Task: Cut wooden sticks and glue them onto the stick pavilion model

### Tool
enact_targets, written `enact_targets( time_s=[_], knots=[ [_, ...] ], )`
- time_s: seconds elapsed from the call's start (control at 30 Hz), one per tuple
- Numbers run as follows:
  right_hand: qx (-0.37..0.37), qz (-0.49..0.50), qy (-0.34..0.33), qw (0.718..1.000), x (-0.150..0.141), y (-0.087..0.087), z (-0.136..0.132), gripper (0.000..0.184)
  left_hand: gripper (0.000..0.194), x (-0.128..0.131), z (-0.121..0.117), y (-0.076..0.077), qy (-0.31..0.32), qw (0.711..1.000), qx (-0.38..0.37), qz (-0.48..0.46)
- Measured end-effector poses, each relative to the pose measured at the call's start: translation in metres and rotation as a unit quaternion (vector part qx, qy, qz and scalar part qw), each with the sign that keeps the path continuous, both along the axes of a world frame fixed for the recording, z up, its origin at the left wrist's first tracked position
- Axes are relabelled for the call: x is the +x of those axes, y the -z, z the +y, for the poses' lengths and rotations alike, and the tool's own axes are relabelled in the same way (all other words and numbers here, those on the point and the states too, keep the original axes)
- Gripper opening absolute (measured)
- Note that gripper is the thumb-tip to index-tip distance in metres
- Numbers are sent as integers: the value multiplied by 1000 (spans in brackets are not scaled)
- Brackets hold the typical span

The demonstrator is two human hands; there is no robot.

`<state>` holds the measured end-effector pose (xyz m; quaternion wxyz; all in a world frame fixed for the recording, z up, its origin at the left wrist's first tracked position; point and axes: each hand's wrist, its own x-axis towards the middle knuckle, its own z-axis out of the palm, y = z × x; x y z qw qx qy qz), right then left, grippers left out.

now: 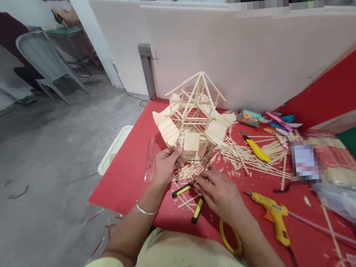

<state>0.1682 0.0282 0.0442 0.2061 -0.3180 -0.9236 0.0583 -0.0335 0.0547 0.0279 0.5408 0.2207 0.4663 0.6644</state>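
A small house model built of thin wooden sticks stands on the red table against a white board. My left hand is just in front of the model, its fingers pinched on a thin wooden stick. My right hand rests lower on the table with fingers curled over loose sticks and the handles of black-and-yellow pliers. Whether it grips anything is hidden.
A clear ruler lies left of my left hand. A yellow glue gun, a yellow cutter, a yellow ring and scattered sticks lie to the right. A white tub sits off the table's left edge. Chairs and a seated person stand far left.
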Motion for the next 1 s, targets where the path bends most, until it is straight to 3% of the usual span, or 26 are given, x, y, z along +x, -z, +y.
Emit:
enact_targets(
  time_s=[1.0],
  knots=[
    [-31,-16,14,999,2,11,-4,27,40,1,-1,-2,7,1000,-6,4]
  ],
)
